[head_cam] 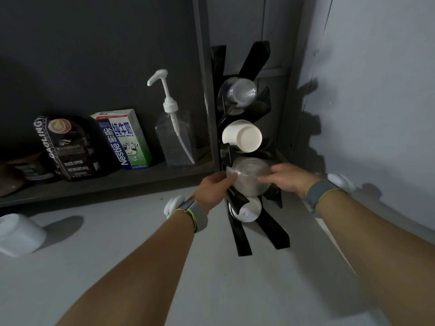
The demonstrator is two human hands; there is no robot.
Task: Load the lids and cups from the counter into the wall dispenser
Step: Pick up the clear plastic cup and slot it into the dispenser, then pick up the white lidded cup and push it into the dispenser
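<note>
both hands on clear lids at the dispenser

a left hand [213,188] and right hand [288,178] grip a stack of clear lids [249,176] from either side, seated in the black wall dispenser [242,241] below white paper cups [244,136] and above white lids [249,209].

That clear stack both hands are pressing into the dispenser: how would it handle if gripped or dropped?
The clear stack looks like thin plastic, so probably light and easily squashed. Its glossy surface may slip. Both the left hand and right hand steady it, suggesting it shifts easily.
</note>
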